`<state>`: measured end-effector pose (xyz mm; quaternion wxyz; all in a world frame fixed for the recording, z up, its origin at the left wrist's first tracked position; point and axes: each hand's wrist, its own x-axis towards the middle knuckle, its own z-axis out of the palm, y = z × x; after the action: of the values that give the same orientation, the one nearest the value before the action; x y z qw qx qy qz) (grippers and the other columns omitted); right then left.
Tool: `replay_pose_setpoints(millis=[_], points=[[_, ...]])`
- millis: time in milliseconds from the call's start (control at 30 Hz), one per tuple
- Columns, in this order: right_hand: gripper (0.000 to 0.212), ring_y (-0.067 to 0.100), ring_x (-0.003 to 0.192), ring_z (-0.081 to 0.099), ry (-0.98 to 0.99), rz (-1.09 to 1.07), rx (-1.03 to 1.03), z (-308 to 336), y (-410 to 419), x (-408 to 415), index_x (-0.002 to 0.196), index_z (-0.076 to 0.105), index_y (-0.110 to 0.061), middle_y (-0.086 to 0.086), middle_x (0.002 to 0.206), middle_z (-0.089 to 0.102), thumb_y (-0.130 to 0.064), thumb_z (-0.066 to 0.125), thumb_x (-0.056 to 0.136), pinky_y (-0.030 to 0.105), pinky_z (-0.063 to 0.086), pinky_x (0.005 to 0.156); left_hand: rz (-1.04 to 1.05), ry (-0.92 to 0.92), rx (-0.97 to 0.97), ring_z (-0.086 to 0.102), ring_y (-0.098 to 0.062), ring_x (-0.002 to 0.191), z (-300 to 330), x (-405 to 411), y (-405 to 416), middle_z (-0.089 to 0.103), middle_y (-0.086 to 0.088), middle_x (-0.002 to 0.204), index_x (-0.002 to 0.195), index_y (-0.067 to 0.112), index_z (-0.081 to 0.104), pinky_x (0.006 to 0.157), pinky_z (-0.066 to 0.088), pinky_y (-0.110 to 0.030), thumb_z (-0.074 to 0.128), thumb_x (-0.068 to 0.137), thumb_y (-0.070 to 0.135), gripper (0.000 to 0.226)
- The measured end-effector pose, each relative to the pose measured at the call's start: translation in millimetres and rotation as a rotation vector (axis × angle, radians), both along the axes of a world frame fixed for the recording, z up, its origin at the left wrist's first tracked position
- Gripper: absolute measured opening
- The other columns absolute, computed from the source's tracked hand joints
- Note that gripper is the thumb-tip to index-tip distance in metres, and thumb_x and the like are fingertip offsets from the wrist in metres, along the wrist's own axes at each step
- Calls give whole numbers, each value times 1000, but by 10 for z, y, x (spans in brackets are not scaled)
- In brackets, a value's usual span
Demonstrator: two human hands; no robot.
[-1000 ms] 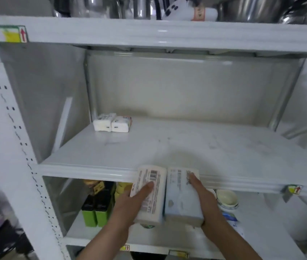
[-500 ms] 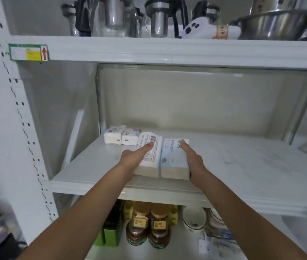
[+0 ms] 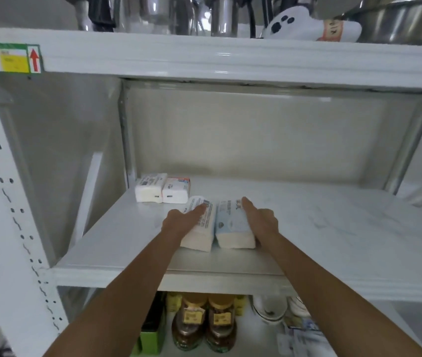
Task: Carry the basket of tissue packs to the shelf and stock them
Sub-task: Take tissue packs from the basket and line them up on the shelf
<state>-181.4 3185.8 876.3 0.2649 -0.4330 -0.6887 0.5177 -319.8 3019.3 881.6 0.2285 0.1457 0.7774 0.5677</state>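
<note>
Two tissue packs lie side by side on the white middle shelf (image 3: pixel 333 228). The left one is white with a barcode label (image 3: pixel 200 233), and my left hand (image 3: pixel 181 222) holds its left side with the index finger stretched along the top. The right one is pale blue (image 3: pixel 231 226), and my right hand (image 3: pixel 261 221) holds its right side the same way. Both packs rest on the shelf surface. Two more white tissue packs (image 3: pixel 162 188) stand at the back left corner of this shelf. The basket is not in view.
The shelf above (image 3: pixel 230 57) carries steel pots, kettles and a white bottle. Below, brown jars (image 3: pixel 204 320), green boxes (image 3: pixel 150 338) and bowls (image 3: pixel 271 307) fill the lower shelf. A perforated white upright (image 3: pixel 6 215) stands at the left.
Both hands have lifted the two packs from below the shelf edge up onto the middle shelf and pushed them inward toward the back left.
</note>
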Motion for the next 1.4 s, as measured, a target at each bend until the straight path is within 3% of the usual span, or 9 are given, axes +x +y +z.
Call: replay_pose_setpoints(millis=[67, 167, 267, 367, 467, 600, 967, 1133, 1400], points=[[77, 27, 94, 68, -28, 8, 57, 13, 13, 46, 110, 70, -5, 15, 117, 71, -76, 51, 88, 38, 56, 91, -34, 86, -10, 69, -32, 111, -16, 11, -59, 72, -14, 124, 126, 8, 68, 103, 55, -47, 71, 77, 73, 81], [78, 25, 128, 56, -46, 104, 243, -65, -67, 244, 140, 57, -13, 6, 145, 58, -74, 43, 93, 38, 44, 106, -120, 391, -68, 58, -23, 128, -102, 70, -251, 58, -1, 144, 147, 18, 52, 111, 46, -41, 65, 84, 70, 82], [78, 4, 136, 37, 11, 232, 473, -197, -210, 475, 154, 39, -30, -18, 147, 41, -66, 60, 88, 27, 30, 111, -217, 842, -57, 38, -5, 133, -271, 168, -562, 38, 20, 144, 155, 34, 37, 112, 35, -29, 68, 87, 60, 79], [75, 6, 148, 20, -216, 370, 789, -347, -241, 490, 157, 34, -35, -18, 159, 26, -42, 69, 92, 20, 15, 118, -292, 1230, -127, 46, -11, 135, -389, 230, -720, 51, 8, 150, 144, 32, 56, 111, 43, -33, 77, 86, 43, 62], [61, 24, 151, 26, -264, 353, 956, -387, -207, 448, 154, 43, -27, 2, 166, 30, -31, 64, 97, 27, 20, 119, -254, 1400, -88, 69, -30, 116, -369, 239, -612, 72, -10, 127, 122, 14, 76, 95, 60, -43, 86, 80, 11, 43], [56, 32, 147, 35, -237, 350, 963, -373, -52, 319, 151, 50, -21, 11, 163, 38, -23, 66, 98, 30, 22, 118, -285, 1377, -69, 73, -33, 111, -249, 144, -302, 77, -14, 120, 114, 10, 81, 87, 64, -46, 79, 82, -5, 35], [61, 35, 151, 33, -383, 397, 856, -148, 672, -450, 156, 43, -18, 15, 167, 29, -21, 65, 99, 39, 25, 123, -432, 1208, -421, 33, -19, 152, -139, -549, 560, 37, 3, 166, 155, 26, 44, 119, 35, -36, 56, 100, 25, 56], [67, 37, 139, 44, -528, 452, 888, -24, 846, -894, 158, 32, -19, 12, 165, 31, -20, 62, 98, 40, 39, 116, -457, 1254, -552, 23, -25, 157, -177, -838, 770, 23, -7, 172, 162, 20, 29, 126, 24, -38, 60, 97, 27, 73], [71, 36, 143, 39, -529, 487, 894, -3, 917, -1120, 161, 26, -18, 13, 168, 25, -15, 61, 99, 42, 35, 118, -447, 1270, -652, 16, -21, 159, -202, -1019, 760, 15, -3, 174, 165, 23, 19, 127, 17, -41, 57, 96, 30, 78]])
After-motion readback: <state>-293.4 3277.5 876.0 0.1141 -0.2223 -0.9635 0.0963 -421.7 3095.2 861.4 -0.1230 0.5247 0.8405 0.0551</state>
